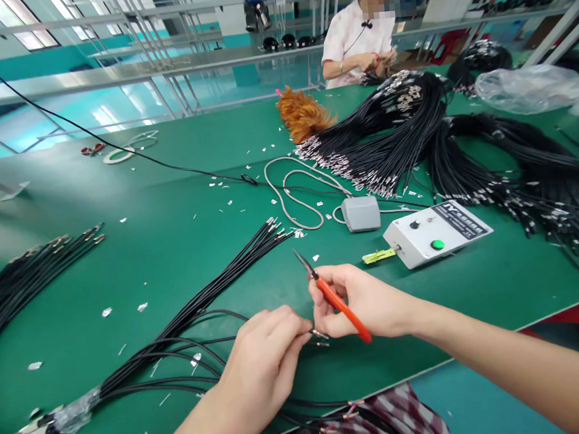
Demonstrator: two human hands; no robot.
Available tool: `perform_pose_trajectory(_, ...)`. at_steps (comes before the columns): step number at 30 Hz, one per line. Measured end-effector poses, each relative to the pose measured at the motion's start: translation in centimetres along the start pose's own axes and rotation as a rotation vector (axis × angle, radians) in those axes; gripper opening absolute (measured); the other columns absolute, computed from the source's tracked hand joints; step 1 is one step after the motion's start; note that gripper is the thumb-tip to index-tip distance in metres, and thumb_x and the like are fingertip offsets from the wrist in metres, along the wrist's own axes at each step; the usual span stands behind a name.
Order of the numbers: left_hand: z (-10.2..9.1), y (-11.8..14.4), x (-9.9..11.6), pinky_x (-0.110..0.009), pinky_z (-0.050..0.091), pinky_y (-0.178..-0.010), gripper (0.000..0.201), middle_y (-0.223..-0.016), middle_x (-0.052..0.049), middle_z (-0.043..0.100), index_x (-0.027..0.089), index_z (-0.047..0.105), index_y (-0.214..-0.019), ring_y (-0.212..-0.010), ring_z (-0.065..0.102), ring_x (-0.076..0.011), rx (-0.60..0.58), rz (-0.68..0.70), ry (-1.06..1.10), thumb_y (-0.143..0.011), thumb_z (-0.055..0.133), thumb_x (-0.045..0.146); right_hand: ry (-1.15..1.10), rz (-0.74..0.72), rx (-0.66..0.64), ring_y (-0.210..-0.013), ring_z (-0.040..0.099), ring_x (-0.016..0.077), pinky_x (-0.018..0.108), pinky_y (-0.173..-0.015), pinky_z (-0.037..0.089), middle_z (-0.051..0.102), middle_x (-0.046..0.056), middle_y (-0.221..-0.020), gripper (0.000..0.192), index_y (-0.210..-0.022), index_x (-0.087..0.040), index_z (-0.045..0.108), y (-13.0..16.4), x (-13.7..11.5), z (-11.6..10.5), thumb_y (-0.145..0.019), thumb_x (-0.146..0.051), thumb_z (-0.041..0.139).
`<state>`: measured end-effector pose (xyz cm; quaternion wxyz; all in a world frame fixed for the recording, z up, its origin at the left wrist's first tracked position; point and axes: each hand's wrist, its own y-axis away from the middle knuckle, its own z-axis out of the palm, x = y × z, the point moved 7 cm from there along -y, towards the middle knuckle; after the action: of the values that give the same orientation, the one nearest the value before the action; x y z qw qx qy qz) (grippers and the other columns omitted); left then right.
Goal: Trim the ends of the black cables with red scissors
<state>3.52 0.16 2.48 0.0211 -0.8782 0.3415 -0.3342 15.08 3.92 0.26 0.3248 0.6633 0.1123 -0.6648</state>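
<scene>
My left hand is closed around black cables, with their stripped ends poking out past the fingertips. Across my right hand lies a pair of red-handled tweezers or fine pliers, dark tip pointing up and left. The fingertips of that hand touch the cable ends beside the left thumb. A bundle of black cables stretches over the green table, wrapped in clear plastic at lower left. More loose cable ends hang near my lap. What the right fingertips pinch is too small to make out.
A white box with a green button and a grey pedal-like block lie to the right. Large black cable bundles fill the back right; another bundle lies left. Scraps dot the green table. A co-worker sits opposite.
</scene>
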Motion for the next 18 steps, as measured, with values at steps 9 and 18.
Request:
perform_pose_trajectory(9, -0.8, 1.3, 1.3, -0.027, 0.044, -0.064, 0.024, -0.078, -0.002, 0.065, 0.021, 0.056, -0.098, -0.069, 0.059, -0.0151, 0.152, 0.131, 0.042, -0.088, 0.049, 0.0, -0.434, 0.179, -0.079, -0.053, 0.052, 0.01, 0.023, -0.058, 0.039, 0.065, -0.005, -0.057, 0.029, -0.073, -0.02, 0.05, -0.1, 2.8, 1.6, -0.052, -0.008, 0.065)
perform_pose_trajectory(18, -1.9, 1.3, 1.3, -0.025, 0.047, -0.064, 0.02, -0.077, -0.002, 0.066, 0.02, 0.058, -0.095, -0.069, 0.062, -0.0136, 0.282, 0.086, 0.029, -0.088, 0.053, 0.002, -0.196, -0.002, 0.028, -0.058, 0.052, 0.009, 0.022, -0.06, 0.041, 0.062, -0.005, -0.065, 0.03, -0.073, -0.018, 0.052, 0.5, 0.7, -0.1, -0.06, -0.017, 0.08)
